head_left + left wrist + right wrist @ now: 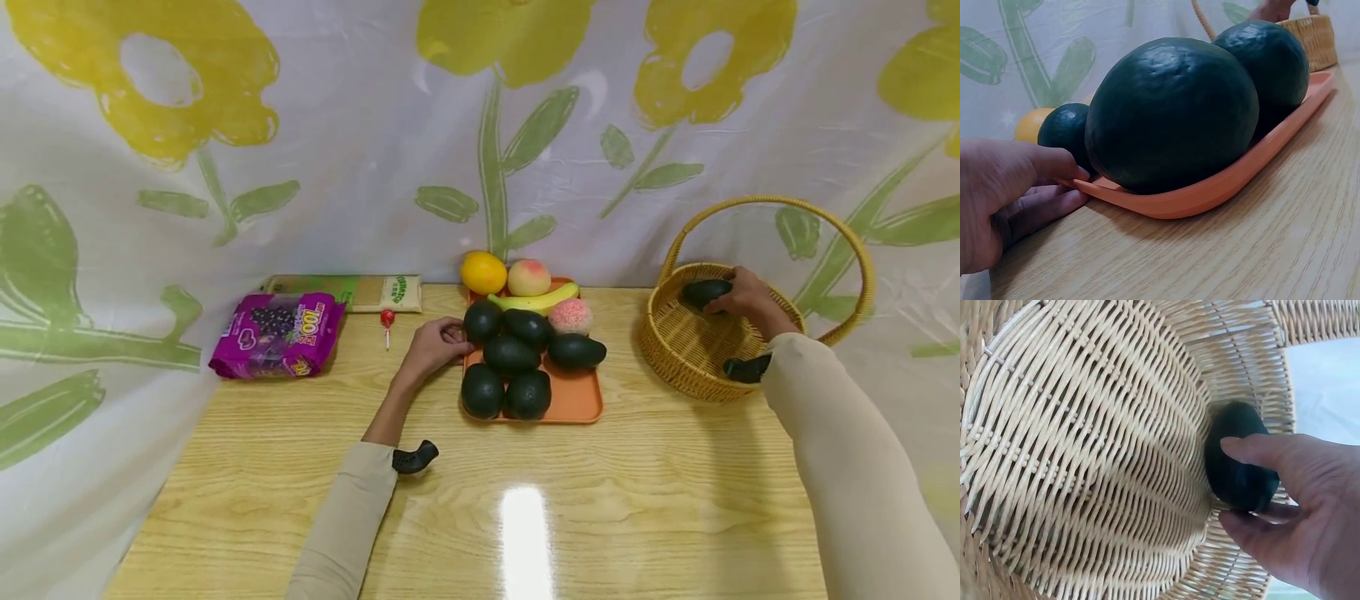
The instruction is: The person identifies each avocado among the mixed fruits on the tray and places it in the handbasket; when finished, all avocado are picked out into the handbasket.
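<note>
The right hand is gripping a dark avocado inside the wicker basket
In the head view the avocado is lying at nine o'clock from that hand, its long axis running roughly nine to three, near the basket's eleven o'clock wall; the left hand, well apart, is pinching the orange tray at nine o'clock

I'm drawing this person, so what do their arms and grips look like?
The left sleeve and right sleeve are long and beige. A curved black piece sticks out on the left; another black piece shows on the right. The left grip and right grip wear no gloves.
</note>
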Action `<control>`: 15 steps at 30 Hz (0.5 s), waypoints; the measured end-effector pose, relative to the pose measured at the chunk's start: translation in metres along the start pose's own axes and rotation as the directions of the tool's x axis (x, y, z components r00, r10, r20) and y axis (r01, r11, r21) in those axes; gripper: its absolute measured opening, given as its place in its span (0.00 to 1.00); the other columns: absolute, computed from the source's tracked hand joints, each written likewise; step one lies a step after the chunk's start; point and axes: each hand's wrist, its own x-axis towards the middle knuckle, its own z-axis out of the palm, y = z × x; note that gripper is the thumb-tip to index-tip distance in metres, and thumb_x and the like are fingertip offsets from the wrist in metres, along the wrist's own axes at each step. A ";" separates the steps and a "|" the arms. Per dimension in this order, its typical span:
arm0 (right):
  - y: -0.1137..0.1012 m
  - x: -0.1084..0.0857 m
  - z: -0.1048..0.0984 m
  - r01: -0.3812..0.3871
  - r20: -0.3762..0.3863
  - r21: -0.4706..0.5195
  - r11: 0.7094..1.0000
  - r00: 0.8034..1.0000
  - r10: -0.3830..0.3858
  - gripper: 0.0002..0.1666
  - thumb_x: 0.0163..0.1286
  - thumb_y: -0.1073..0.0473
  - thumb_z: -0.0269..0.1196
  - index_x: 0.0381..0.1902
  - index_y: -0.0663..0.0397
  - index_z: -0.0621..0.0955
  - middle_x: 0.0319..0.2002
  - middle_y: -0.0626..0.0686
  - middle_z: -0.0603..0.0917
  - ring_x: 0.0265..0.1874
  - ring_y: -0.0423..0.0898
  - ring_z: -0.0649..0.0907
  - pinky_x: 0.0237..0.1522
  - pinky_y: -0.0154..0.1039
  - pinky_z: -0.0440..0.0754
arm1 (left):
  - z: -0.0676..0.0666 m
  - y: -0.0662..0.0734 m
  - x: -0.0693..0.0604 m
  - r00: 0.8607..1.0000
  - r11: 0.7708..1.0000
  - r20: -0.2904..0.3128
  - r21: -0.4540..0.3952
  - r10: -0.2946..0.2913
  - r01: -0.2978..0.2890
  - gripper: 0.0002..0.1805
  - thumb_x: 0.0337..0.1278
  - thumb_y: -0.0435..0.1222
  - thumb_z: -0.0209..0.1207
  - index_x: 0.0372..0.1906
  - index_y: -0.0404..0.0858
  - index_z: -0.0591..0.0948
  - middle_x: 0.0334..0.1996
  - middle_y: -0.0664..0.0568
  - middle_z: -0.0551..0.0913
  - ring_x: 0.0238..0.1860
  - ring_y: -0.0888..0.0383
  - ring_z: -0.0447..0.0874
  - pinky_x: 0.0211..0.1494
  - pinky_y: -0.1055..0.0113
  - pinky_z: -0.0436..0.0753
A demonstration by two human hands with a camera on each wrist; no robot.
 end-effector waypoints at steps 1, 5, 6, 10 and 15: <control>-0.001 0.000 0.000 0.002 0.001 -0.001 1.000 1.000 -0.002 0.53 0.70 0.62 0.66 0.77 0.83 0.48 0.69 0.86 0.57 0.66 0.80 0.65 0.68 0.72 0.66 | 0.000 0.000 0.000 1.000 1.000 -0.003 0.004 0.002 -0.002 0.27 0.56 0.39 0.74 0.60 0.35 0.83 0.39 0.43 0.86 0.36 0.57 0.83 0.41 0.73 0.84; -0.004 -0.003 0.000 0.012 0.005 -0.007 1.000 1.000 -0.012 0.51 0.71 0.63 0.64 0.77 0.82 0.48 0.70 0.86 0.56 0.67 0.80 0.64 0.68 0.72 0.65 | 0.001 0.000 0.000 1.000 1.000 -0.002 0.017 0.012 -0.012 0.28 0.56 0.40 0.74 0.61 0.35 0.83 0.40 0.43 0.86 0.37 0.56 0.84 0.44 0.70 0.84; -0.004 -0.004 -0.001 0.014 0.006 -0.007 1.000 1.000 -0.014 0.52 0.71 0.63 0.64 0.77 0.82 0.48 0.70 0.86 0.56 0.67 0.80 0.64 0.69 0.72 0.65 | 0.001 0.001 0.000 1.000 1.000 -0.001 0.018 0.011 -0.011 0.27 0.56 0.40 0.74 0.61 0.35 0.83 0.40 0.43 0.86 0.37 0.56 0.84 0.45 0.70 0.85; -0.003 -0.007 -0.002 0.012 0.005 -0.034 0.999 1.000 -0.012 0.53 0.70 0.63 0.65 0.78 0.82 0.47 0.70 0.86 0.56 0.67 0.81 0.64 0.68 0.72 0.66 | 0.002 0.000 0.000 1.000 0.999 0.009 0.031 0.013 -0.014 0.27 0.57 0.40 0.73 0.61 0.35 0.83 0.40 0.44 0.86 0.37 0.58 0.84 0.47 0.68 0.85; -0.004 -0.007 -0.006 0.027 -0.022 -0.074 0.997 0.999 -0.029 0.53 0.70 0.61 0.65 0.78 0.79 0.48 0.71 0.87 0.55 0.69 0.82 0.60 0.68 0.73 0.66 | 0.002 0.000 0.000 1.000 0.999 -0.005 0.031 0.023 -0.022 0.27 0.56 0.39 0.74 0.60 0.34 0.83 0.40 0.42 0.86 0.37 0.56 0.84 0.43 0.71 0.85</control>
